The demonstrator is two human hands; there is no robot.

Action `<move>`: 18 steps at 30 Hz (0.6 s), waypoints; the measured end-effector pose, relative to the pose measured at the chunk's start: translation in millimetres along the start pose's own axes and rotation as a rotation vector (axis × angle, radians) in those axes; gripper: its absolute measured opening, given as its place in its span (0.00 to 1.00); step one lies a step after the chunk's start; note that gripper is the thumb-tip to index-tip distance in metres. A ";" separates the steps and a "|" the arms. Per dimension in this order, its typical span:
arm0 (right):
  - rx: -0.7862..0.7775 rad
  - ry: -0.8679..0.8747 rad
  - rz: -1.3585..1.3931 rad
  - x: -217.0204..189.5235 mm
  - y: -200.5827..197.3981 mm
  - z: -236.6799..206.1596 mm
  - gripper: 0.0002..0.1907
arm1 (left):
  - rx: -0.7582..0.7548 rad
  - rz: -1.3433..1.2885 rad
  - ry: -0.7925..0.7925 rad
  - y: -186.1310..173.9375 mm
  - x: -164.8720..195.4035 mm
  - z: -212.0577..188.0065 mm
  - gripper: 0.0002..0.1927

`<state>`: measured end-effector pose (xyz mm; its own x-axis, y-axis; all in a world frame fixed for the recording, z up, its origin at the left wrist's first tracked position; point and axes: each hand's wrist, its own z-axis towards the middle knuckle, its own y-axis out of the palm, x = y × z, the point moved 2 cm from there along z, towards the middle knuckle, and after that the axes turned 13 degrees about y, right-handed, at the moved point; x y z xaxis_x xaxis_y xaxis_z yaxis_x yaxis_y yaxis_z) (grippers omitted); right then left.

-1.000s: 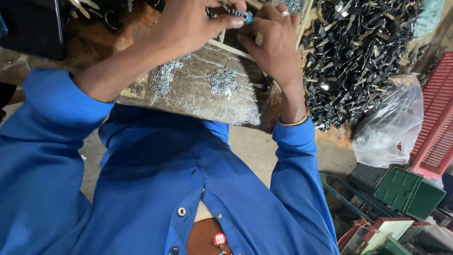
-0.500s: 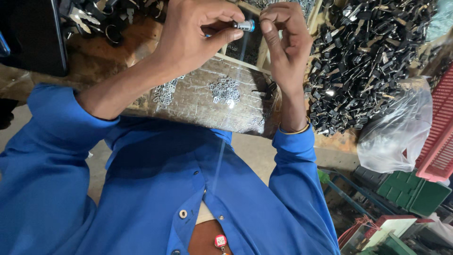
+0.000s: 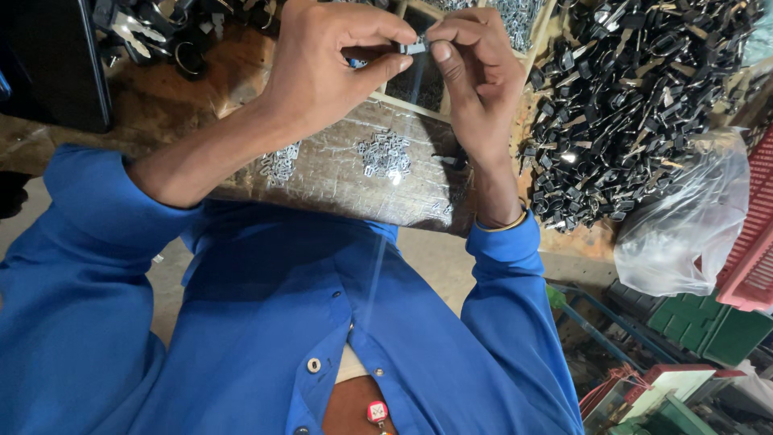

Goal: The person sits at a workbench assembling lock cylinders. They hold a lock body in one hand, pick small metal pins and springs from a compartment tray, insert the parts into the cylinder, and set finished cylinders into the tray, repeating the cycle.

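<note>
A flat package wrapped in brownish, shiny clear film (image 3: 354,173) lies along the near edge of the counter (image 3: 161,121), its surface creased and patterned like a grid, with small heaps of silvery metal pieces resting on top of it. To the right, a crumpled clear plastic bag (image 3: 684,225) hangs off the counter's edge, just beside a heap of black parts and touching a red slatted crate. At the far left a black, flat, screen-like slab (image 3: 52,64) stands upright at the counter's back; whether it is a screen cannot be told. Low on the blue shirt sits a small pink-and-white tag (image 3: 377,412).
</note>
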<state>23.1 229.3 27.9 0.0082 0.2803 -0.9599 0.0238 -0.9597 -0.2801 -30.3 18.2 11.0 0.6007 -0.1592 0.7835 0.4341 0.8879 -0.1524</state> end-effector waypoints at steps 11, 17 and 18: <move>0.026 0.047 0.057 9.9 7.4 0.2 0.06 | -0.063 0.164 0.039 -1.5 5.5 2.8 0.08; 0.025 -0.017 0.011 6.8 8.1 -1.7 0.05 | -0.030 0.021 0.019 -0.3 4.3 1.2 0.09; 0.030 -0.009 0.012 6.6 8.0 -2.4 0.05 | -0.030 0.030 -0.026 0.1 2.4 0.4 0.08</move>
<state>25.8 223.5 19.3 -0.0005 0.2685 -0.9633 -0.0065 -0.9633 -0.2685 -29.0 18.1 13.1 0.5964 -0.1211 0.7935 0.4364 0.8786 -0.1939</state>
